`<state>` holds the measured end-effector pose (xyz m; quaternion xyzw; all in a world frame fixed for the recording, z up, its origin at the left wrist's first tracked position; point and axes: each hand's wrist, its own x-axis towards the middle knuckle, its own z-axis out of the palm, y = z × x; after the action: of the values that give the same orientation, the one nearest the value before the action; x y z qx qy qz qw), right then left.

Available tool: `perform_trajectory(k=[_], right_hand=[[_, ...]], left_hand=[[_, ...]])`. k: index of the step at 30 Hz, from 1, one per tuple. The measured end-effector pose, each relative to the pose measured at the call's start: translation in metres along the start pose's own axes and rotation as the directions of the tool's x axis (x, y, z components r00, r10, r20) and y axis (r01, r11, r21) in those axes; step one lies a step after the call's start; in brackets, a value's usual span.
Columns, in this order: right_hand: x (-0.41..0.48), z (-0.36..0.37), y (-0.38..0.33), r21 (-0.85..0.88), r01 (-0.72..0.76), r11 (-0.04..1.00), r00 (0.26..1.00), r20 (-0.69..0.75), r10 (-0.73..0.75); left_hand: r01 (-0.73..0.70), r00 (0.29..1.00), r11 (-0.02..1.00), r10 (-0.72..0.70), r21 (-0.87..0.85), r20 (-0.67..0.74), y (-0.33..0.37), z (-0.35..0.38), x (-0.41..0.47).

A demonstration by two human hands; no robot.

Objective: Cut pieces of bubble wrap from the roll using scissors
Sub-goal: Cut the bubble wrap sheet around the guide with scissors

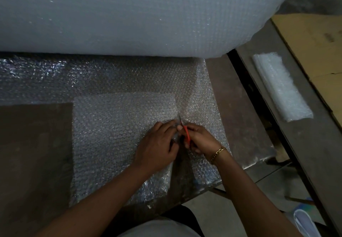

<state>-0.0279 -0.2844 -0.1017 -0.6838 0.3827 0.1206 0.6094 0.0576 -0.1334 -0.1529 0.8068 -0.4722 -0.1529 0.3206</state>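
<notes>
A huge bubble wrap roll (129, 14) lies across the back of the table, with a sheet of bubble wrap (114, 125) unrolled from it toward me. My right hand (200, 139) grips red-handled scissors (185, 130) whose blades point away from me into a cut in the sheet. A slit runs from the near edge up to the blades. My left hand (157, 147) lies on the sheet just left of the cut, its fingers curled at the cut edge beside the scissors.
The dark metal table (33, 144) shows bare at the left. A folded stack of cut bubble wrap (281, 86) lies on a second surface to the right, beside flat cardboard (314, 51). A gap and floor show between the two.
</notes>
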Motion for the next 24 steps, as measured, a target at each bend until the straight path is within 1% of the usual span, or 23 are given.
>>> perform_trajectory(k=[3,8,14,24], right_hand=[[-0.003,-0.001,-0.003,0.034,-0.022,0.999,1.000,0.012,0.022],[-0.005,0.001,-0.001,0.007,-0.035,0.999,0.999,0.012,0.035],[0.001,-0.001,-0.011,0.007,-0.009,1.000,1.000,0.017,0.009],[0.004,-0.003,-0.017,-0.096,0.034,0.995,0.999,-0.004,-0.035]], left_hand=[[0.007,1.000,1.000,-0.007,0.003,0.002,0.000,0.000,0.000],[0.000,1.000,1.000,0.000,-0.001,-0.011,0.001,0.000,-0.001],[-0.007,1.000,1.000,0.007,-0.002,-0.016,0.000,0.000,-0.001],[-0.001,1.000,1.000,0.001,-0.001,-0.017,-0.001,0.001,0.000]])
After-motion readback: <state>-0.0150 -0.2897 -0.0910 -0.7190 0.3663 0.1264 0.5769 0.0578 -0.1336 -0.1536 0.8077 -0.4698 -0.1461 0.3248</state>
